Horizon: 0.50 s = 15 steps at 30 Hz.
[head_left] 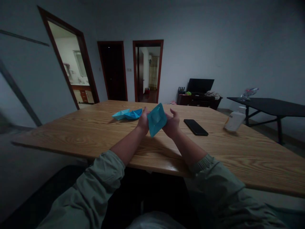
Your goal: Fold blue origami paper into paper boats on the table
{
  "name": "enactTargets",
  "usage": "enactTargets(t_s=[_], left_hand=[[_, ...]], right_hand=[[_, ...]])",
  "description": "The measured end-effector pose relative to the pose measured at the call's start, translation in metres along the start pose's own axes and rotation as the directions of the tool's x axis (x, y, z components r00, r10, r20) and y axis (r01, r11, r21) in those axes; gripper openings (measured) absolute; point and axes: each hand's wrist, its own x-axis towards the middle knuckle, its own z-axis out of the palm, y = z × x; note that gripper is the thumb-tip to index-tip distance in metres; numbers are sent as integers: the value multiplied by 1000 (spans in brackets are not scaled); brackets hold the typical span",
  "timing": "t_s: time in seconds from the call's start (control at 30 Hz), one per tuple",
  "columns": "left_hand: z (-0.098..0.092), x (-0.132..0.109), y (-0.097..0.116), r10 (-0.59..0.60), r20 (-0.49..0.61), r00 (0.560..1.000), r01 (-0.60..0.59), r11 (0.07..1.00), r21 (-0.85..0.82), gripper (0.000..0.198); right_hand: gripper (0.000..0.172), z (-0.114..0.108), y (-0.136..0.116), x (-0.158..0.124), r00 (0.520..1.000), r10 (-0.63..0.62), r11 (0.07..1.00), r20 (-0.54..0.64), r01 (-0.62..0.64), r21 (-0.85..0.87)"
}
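Observation:
Both my hands are raised just above the wooden table, holding a teal folded-paper boat point(156, 120) upright between them. My left hand point(143, 121) grips its left side, and my right hand point(172, 124) presses its right side with the thumb up. Just left of my left hand, two blue origami boats point(127, 114) lie on the tabletop point(95, 136), one paler and one deeper blue, touching each other. A black smartphone point(195, 127) lies face up to the right of my right hand.
A white plastic bottle point(234, 121) lies near the table's far right side. Beyond the table stand a black side table point(269, 106) and a dark cabinet point(197, 100) with a monitor and clutter. Several doorways are in the back wall.

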Motion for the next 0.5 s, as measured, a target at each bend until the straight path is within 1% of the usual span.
enactTargets(t_s=[0.07, 0.13, 0.23, 0.3, 0.4, 0.47, 0.5], left_hand=[[3, -6, 4, -15, 20, 1000, 15, 1000, -1, 52], [7, -11, 7, 11, 29, 1000, -11, 1000, 1, 45], [13, -15, 7, 49, 52, 997, -49, 999, -1, 40], [16, -15, 5, 32, 100, 994, -32, 999, 0, 37], [15, -16, 5, 8, 156, 988, -8, 1000, -1, 33], [12, -15, 6, -2, 163, 987, 3, 1000, -7, 37], [10, -14, 7, -9, 156, 988, 10, 1000, -5, 40]], right_hand=[[60, -2, -3, -2, 998, 53, 999, 33, -53, 7], [57, -4, -4, -2, 997, 74, 997, 22, -74, 21], [50, -5, -1, 0, 995, 73, 996, -60, -70, 48], [46, -3, 2, 4, 989, 54, 998, -135, -47, 52], [41, 0, 5, 9, 969, -11, 999, -246, 23, 45], [39, 1, 5, 10, 959, -44, 997, -278, 59, 45], [38, 1, 5, 10, 960, -45, 997, -275, 61, 50]])
